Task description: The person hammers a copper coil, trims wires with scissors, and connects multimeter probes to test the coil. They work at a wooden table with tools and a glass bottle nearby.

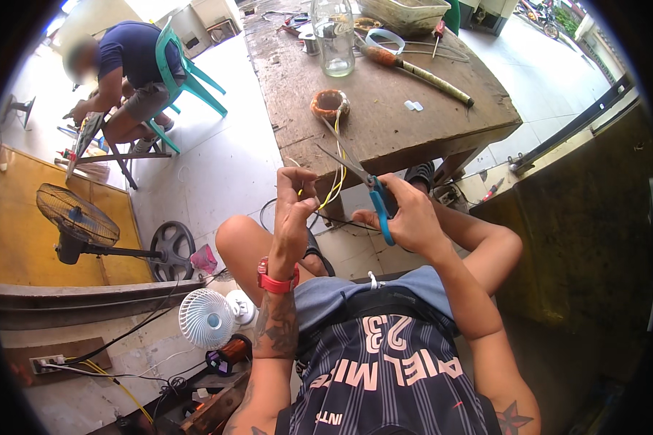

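My left hand [297,203], with a red watch on its wrist, has its fingers curled on the thin white and yellow wires [335,187]. These run from a small coil ring [330,104] with orange-brown windings near the table's front. My right hand [410,221] grips scissors [381,210] with teal handles; their blades are parted and point up-left beside the wires, just right of my left hand. Whether the blades touch a wire I cannot tell.
The wooden table [450,123] bears a glass jar [334,51], a long-handled tool [428,80] and a plastic tub [399,11]. A person [127,65] sits bent over on a green chair at left. A black fan [76,221] and white fan [207,319] stand at my left.
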{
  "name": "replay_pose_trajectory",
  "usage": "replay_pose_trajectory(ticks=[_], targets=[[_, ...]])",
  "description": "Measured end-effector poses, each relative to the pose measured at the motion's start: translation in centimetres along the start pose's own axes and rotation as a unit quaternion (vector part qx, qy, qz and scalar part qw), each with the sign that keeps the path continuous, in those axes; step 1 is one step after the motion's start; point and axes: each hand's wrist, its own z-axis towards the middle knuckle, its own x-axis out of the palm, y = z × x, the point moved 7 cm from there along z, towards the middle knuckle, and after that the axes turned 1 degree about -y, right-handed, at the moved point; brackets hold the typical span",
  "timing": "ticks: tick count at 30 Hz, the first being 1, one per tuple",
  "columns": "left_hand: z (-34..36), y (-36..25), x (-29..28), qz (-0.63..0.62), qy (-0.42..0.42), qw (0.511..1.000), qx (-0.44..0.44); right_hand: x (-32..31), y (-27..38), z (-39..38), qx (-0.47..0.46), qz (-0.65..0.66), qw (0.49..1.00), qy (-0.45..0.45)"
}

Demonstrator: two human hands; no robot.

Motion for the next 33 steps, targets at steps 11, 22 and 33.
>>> replay_pose_trajectory(ticks=[11, 22, 33], targets=[[0.6, -0.6, 0.0, -0.04, -0.021, 0.999, -0.015, 0.9, -0.6, -0.7, -0.033, -0.019, 0.999, -0.02], [0.5, -2.1, 2.0, 0.212, -0.008, 0.976, 0.052, 0.3, 2.8, 0.1, -0.141, -0.212, 0.965, -0.058], [-0.8, -2.1, 1.4, 0.024, -0.076, 0.995, 0.063, 1.3, 1.0, 0.7, -0.082, -0.052, 0.995, -0.005]])
